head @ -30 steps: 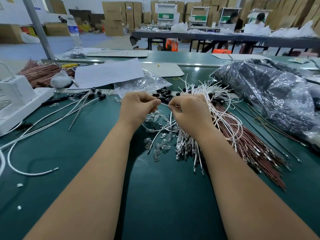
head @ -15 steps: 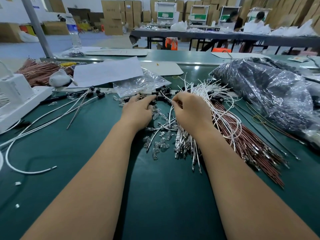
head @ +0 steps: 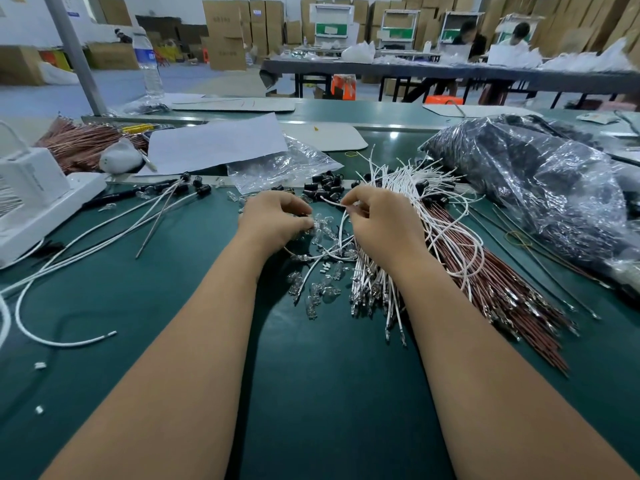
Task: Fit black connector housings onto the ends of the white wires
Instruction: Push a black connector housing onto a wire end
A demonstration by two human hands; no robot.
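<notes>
both hands [head: 277,220] [head: 379,223] curled, right on wire [head: 330,200]

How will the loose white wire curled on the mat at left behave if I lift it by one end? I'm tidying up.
The white wire lies in a loose curve, so it will probably droop and swing. It looks thin, so likely very light. Its end may snag the neighbouring wires.

Bright and even all over, lit from up above. Small white shine on the green table [head: 393,135] far past the right hand [head: 381,226]. Sparkly glare on the plastic bag [head: 540,188] off to its right. Soft dark shadows under both arms. Bent and stretched near the edges. A bit fuzzy far beyond the hands.
</notes>
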